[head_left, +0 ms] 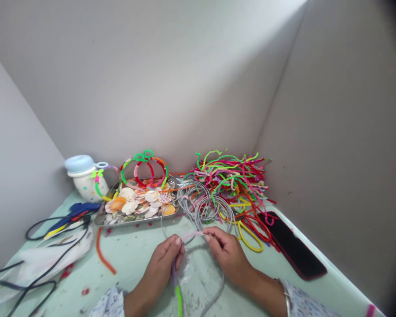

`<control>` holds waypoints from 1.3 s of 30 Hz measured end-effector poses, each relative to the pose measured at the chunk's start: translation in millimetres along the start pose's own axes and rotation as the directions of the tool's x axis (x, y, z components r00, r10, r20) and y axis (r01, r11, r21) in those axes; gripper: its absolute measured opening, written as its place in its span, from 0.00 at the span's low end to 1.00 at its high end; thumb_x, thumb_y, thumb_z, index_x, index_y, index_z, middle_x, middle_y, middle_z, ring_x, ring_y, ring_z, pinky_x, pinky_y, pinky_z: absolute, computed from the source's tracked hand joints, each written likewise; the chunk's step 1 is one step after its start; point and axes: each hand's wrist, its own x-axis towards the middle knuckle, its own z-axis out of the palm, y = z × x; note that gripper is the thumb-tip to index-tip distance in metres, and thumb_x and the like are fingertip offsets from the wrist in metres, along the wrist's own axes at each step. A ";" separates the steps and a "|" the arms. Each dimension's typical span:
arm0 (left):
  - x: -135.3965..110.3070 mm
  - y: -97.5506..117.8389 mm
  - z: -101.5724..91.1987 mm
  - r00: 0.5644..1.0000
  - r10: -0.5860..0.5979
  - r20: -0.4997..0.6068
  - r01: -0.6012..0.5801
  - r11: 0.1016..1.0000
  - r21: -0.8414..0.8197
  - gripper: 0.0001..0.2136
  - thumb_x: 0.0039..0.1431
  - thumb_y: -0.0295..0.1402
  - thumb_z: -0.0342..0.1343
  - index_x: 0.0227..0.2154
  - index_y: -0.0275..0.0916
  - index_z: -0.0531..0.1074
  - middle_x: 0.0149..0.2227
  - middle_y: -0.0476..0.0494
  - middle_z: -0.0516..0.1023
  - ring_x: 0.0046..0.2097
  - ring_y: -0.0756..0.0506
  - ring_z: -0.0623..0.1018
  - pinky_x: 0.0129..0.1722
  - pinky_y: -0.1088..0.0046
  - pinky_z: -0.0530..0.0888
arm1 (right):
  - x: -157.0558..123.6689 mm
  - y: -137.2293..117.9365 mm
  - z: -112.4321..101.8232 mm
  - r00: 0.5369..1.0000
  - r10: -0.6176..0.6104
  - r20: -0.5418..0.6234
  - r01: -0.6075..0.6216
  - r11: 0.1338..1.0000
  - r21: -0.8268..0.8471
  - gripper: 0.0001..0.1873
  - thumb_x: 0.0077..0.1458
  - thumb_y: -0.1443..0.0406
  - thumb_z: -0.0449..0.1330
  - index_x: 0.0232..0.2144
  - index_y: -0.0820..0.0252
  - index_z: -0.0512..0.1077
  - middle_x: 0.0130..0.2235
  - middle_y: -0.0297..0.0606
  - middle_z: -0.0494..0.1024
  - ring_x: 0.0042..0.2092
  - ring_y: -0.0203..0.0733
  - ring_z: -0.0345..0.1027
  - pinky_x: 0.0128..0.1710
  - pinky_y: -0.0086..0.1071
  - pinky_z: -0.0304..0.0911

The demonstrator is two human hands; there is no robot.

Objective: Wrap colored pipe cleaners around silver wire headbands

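Note:
My left hand (163, 264) is closed around a thin grey headband (214, 295) together with fuzzy purple and green pipe cleaners (177, 293) that hang down from my fist. My right hand (226, 251) pinches a pale pink pipe cleaner (192, 236) that runs across to my left hand's fingertips. Both hands hover over the pale green table (132, 259), close together at the front middle. The headband curves down from my hands toward me.
A metal tray (100, 219) of seashells sits behind my hands. Decorated headbands (144, 169) lean at the back. Bare grey headbands (201, 202), a heap of coloured pipe cleaners (231, 180), a dark phone (295, 251), a glue gun (74, 213) with black cable, a white pot (84, 178).

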 end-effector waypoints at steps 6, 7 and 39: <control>-0.9 0.2 -0.1 1.000 0.013 0.024 -0.014 0.999 0.029 0.20 0.64 0.45 0.44 0.21 0.37 0.62 0.18 0.54 0.59 0.21 0.53 0.58 0.22 0.77 0.55 | 1.4 -3.6 -1.7 1.000 0.007 0.030 -0.008 0.999 0.031 0.13 0.60 0.58 0.52 0.38 0.59 0.73 0.21 0.27 0.61 0.23 0.34 0.54 0.23 0.27 0.50; -0.9 0.1 0.0 1.000 0.007 0.028 -0.008 1.000 0.024 0.20 0.64 0.45 0.44 0.22 0.37 0.63 0.18 0.54 0.59 0.21 0.53 0.58 0.21 0.77 0.55 | 1.1 -3.3 -1.7 0.999 0.017 0.034 -0.018 0.999 0.042 0.13 0.60 0.58 0.52 0.38 0.59 0.72 0.20 0.27 0.61 0.23 0.34 0.54 0.23 0.27 0.50; 4.5 -3.5 0.3 0.999 -0.014 0.052 0.016 0.999 -0.034 0.15 0.59 0.46 0.52 0.30 0.36 0.66 0.17 0.57 0.60 0.18 0.55 0.56 0.18 0.80 0.53 | 116.9 -61.6 -107.9 0.870 -0.492 -0.037 0.258 0.516 -0.817 0.13 0.64 0.64 0.50 0.40 0.63 0.73 0.41 0.44 0.75 0.45 0.45 0.66 0.46 0.34 0.58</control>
